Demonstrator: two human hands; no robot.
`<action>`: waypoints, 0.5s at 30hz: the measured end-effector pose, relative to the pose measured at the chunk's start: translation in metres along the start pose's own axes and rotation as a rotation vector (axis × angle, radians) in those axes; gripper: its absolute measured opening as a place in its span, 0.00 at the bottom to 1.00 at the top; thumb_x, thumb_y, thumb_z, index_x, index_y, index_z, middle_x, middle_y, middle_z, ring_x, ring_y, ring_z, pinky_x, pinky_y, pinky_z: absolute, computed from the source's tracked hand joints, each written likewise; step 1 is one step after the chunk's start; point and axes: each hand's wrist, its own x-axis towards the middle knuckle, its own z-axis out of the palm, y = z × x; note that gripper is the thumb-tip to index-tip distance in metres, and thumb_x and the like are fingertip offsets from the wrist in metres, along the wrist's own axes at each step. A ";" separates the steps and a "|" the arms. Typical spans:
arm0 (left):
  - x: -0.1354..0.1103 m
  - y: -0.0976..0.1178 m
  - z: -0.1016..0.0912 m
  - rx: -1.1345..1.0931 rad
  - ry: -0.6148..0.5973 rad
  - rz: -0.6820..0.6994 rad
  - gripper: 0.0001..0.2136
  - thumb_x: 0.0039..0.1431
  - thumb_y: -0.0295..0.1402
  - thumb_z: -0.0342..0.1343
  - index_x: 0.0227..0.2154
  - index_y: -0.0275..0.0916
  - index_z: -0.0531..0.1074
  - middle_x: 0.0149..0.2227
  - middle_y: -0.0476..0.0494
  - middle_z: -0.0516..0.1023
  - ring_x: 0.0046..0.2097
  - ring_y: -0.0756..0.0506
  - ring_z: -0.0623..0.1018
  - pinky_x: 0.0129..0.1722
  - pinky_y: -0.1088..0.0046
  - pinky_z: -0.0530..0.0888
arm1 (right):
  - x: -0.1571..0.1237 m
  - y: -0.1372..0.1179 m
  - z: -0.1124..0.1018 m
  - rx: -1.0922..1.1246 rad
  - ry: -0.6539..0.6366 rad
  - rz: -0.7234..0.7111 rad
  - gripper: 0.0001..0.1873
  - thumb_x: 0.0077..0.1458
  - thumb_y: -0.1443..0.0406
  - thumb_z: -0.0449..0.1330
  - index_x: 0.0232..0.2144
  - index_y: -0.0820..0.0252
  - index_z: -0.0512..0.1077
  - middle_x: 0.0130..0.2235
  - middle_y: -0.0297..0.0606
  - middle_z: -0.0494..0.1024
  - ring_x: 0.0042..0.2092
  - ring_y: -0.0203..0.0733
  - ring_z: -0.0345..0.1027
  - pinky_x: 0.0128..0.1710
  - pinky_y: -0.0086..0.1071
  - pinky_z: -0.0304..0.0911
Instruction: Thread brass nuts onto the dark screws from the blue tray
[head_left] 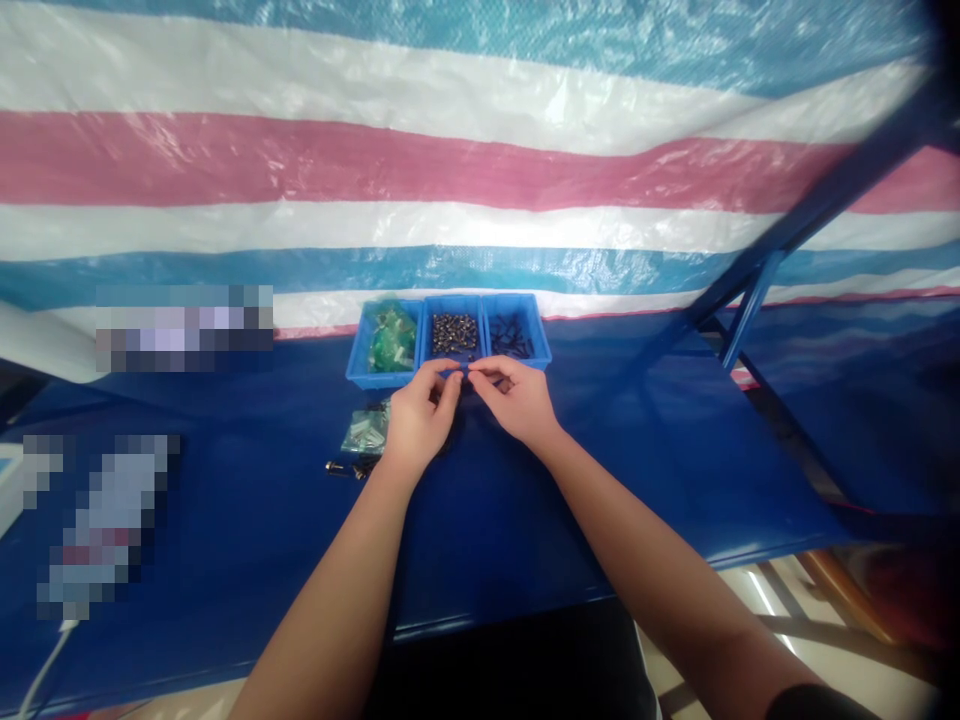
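Observation:
My left hand (420, 415) and my right hand (514, 398) meet over the blue table (600, 470), just in front of three blue bins. Both hands have their fingertips pinched together on a small dark part between them, too small to name. The left bin (360, 360) holds green bags, the middle bin (454, 335) holds small dark and brass-coloured parts, and the right bin (517, 338) holds black parts. A small clear bag (365, 430) of parts lies beside my left hand. A few dark parts (346, 468) lie by my left wrist.
A striped red, white and blue tarp (450, 170) hangs behind the table. A blue metal frame strut (787, 230) slants down at the right. Blurred-out items lie at the left of the table, and a white cable (45, 670) runs off its front left edge.

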 end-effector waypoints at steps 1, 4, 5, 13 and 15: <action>0.000 0.000 0.000 -0.001 0.004 0.004 0.12 0.67 0.41 0.55 0.46 0.41 0.76 0.24 0.54 0.73 0.24 0.53 0.71 0.30 0.78 0.69 | 0.000 0.000 0.000 0.002 -0.002 -0.004 0.09 0.57 0.60 0.63 0.38 0.55 0.80 0.38 0.37 0.84 0.36 0.40 0.79 0.33 0.32 0.73; 0.000 -0.001 0.000 -0.002 0.005 0.001 0.11 0.67 0.41 0.54 0.45 0.41 0.75 0.25 0.53 0.74 0.25 0.53 0.72 0.31 0.78 0.69 | 0.000 0.001 0.000 -0.003 -0.008 -0.006 0.09 0.57 0.60 0.63 0.38 0.55 0.81 0.38 0.37 0.84 0.36 0.40 0.79 0.33 0.32 0.73; -0.001 -0.001 0.000 -0.006 -0.003 -0.004 0.11 0.68 0.41 0.53 0.45 0.40 0.74 0.26 0.52 0.75 0.25 0.53 0.72 0.31 0.78 0.69 | 0.000 0.001 0.001 -0.003 -0.009 -0.003 0.09 0.57 0.60 0.63 0.38 0.55 0.81 0.38 0.37 0.84 0.37 0.40 0.79 0.33 0.32 0.73; 0.000 -0.002 0.000 0.012 -0.008 -0.020 0.13 0.69 0.42 0.50 0.41 0.39 0.74 0.26 0.50 0.76 0.28 0.50 0.75 0.33 0.76 0.70 | 0.000 0.001 0.001 0.022 0.011 -0.015 0.10 0.56 0.60 0.64 0.39 0.55 0.81 0.41 0.38 0.84 0.37 0.39 0.79 0.33 0.32 0.73; -0.001 -0.001 0.000 0.011 -0.004 -0.026 0.13 0.69 0.43 0.50 0.41 0.39 0.75 0.27 0.50 0.76 0.28 0.50 0.75 0.33 0.76 0.70 | 0.000 0.000 0.001 0.009 0.010 -0.010 0.09 0.56 0.61 0.64 0.39 0.55 0.81 0.40 0.37 0.84 0.37 0.40 0.79 0.34 0.32 0.73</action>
